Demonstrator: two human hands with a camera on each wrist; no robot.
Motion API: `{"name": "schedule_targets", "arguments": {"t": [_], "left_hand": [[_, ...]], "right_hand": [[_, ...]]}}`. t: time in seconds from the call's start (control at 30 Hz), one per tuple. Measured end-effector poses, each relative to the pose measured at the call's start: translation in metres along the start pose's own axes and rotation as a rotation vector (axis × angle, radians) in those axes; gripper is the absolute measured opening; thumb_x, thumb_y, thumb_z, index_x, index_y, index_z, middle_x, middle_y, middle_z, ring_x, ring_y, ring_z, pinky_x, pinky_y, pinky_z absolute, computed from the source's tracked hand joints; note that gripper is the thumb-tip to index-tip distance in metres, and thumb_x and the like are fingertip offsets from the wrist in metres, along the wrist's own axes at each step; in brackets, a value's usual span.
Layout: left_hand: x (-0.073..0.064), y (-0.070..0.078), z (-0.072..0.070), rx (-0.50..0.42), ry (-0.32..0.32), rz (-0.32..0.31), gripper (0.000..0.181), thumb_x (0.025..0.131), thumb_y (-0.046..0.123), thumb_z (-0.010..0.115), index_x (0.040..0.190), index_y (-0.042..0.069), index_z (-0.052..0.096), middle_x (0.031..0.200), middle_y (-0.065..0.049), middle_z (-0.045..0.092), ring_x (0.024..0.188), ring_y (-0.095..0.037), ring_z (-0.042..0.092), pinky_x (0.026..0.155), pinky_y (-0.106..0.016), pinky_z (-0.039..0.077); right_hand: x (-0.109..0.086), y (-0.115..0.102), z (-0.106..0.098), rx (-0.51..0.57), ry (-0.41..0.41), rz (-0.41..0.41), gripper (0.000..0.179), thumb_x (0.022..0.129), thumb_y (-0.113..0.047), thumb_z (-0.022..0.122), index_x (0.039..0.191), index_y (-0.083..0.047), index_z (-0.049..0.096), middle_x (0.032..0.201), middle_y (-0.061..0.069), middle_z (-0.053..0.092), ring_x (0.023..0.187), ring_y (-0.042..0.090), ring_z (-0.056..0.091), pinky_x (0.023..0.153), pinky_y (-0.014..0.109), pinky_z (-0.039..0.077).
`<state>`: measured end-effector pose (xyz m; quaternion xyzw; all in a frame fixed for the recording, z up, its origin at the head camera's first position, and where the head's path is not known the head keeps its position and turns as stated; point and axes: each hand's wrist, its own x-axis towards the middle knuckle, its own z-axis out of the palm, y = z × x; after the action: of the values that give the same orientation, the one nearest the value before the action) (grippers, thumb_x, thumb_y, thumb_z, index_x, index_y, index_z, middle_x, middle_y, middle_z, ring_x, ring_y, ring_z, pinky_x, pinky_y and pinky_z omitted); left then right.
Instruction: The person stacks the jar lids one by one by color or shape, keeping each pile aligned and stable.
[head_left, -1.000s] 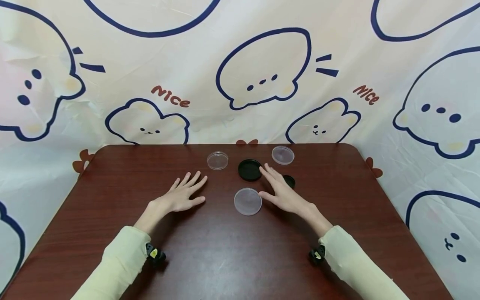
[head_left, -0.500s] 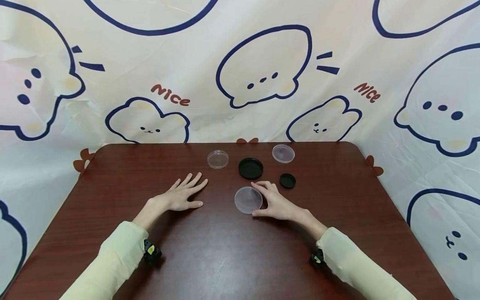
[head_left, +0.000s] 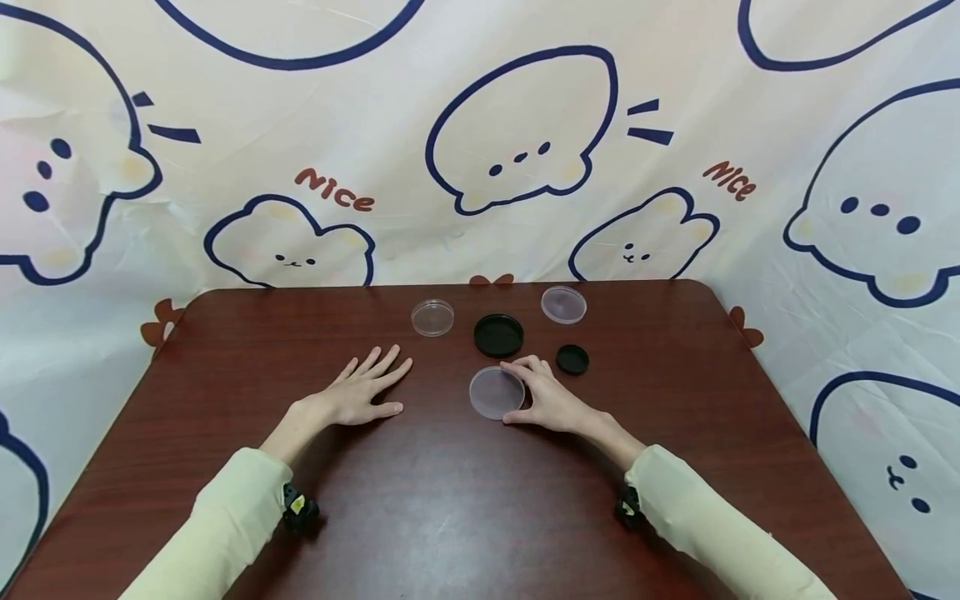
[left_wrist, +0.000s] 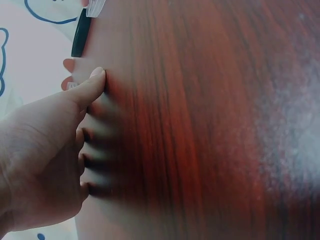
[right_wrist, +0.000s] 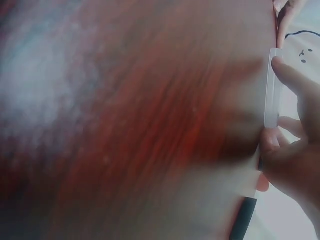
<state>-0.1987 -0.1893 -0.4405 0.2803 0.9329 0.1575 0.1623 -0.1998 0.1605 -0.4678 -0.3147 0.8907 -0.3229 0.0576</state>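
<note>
My right hand (head_left: 551, 400) grips a clear round petri dish (head_left: 489, 394) by its right side, thumb at the near edge and fingers at the far edge. In the right wrist view the dish (right_wrist: 271, 95) shows edge-on between thumb and fingers. Just behind it sits a large dark green round dish (head_left: 498, 336), with a smaller dark green dish (head_left: 572, 359) to the right, near my knuckles. My left hand (head_left: 348, 398) lies palm down on the table with fingers spread, holding nothing. In the left wrist view its thumb (left_wrist: 92, 87) stretches out close over the wood.
Toward the back of the brown wooden table (head_left: 262, 333) stand two more clear dishes: one at the left (head_left: 432, 318) and another at the right (head_left: 564, 305). A printed cartoon cloth (head_left: 420, 242) hangs behind the table and along both sides.
My right hand came back from beside the large dark dish and closed round the front clear dish, which has since shifted slightly. My left hand stayed nearly still.
</note>
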Motion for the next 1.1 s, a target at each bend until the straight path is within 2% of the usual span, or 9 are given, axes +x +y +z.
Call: {"name": "schedule_targets", "arguments": {"t": [0.4, 0.63, 0.83, 0.97, 1.1], "left_hand": [[0.003, -0.002, 0.001, -0.001, 0.013, 0.011, 0.072, 0.097, 0.040, 0.055, 0.154, 0.010, 0.024, 0.159, -0.021, 0.007, 0.143, -0.045, 0.003, 0.108, -0.065, 0.003], [0.007, -0.011, 0.006, -0.024, 0.028, 0.028, 0.073, 0.097, 0.043, 0.054, 0.155, 0.011, 0.023, 0.159, -0.020, 0.006, 0.143, -0.045, 0.001, 0.108, -0.065, 0.001], [0.004, -0.004, 0.003, 0.001, 0.035, 0.021, 0.072, 0.097, 0.042, 0.054, 0.154, 0.010, 0.024, 0.159, -0.022, 0.007, 0.143, -0.046, 0.003, 0.107, -0.065, 0.004], [0.002, -0.003, 0.004, 0.003, 0.039, 0.014, 0.071, 0.097, 0.040, 0.056, 0.154, 0.009, 0.024, 0.159, -0.022, 0.008, 0.143, -0.046, 0.003, 0.107, -0.065, 0.004], [0.001, -0.003, 0.007, 0.007, 0.035, 0.015, 0.071, 0.097, 0.039, 0.055, 0.154, 0.009, 0.024, 0.159, -0.022, 0.008, 0.143, -0.046, 0.003, 0.107, -0.066, 0.004]], "right_hand": [[-0.013, 0.008, -0.010, 0.004, 0.034, 0.040, 0.080, 0.077, -0.022, 0.084, 0.142, 0.000, 0.044, 0.130, 0.015, 0.043, 0.114, 0.029, 0.039, 0.092, 0.044, 0.040], [-0.013, 0.010, -0.011, -0.009, 0.040, 0.031, 0.081, 0.076, -0.021, 0.084, 0.143, 0.001, 0.043, 0.131, 0.016, 0.042, 0.114, 0.031, 0.038, 0.093, 0.045, 0.039], [-0.013, 0.007, -0.013, -0.020, 0.026, 0.020, 0.084, 0.078, -0.023, 0.083, 0.145, 0.001, 0.039, 0.132, 0.017, 0.040, 0.112, 0.029, 0.039, 0.091, 0.043, 0.040], [-0.009, 0.010, -0.027, 0.021, 0.083, 0.006, 0.082, 0.080, -0.022, 0.081, 0.146, 0.001, 0.038, 0.130, 0.018, 0.041, 0.108, 0.030, 0.045, 0.087, 0.043, 0.043], [0.000, 0.029, -0.050, 0.052, 0.167, 0.053, 0.075, 0.084, -0.021, 0.078, 0.145, 0.000, 0.040, 0.130, 0.020, 0.041, 0.108, 0.037, 0.049, 0.090, 0.047, 0.044]]}}
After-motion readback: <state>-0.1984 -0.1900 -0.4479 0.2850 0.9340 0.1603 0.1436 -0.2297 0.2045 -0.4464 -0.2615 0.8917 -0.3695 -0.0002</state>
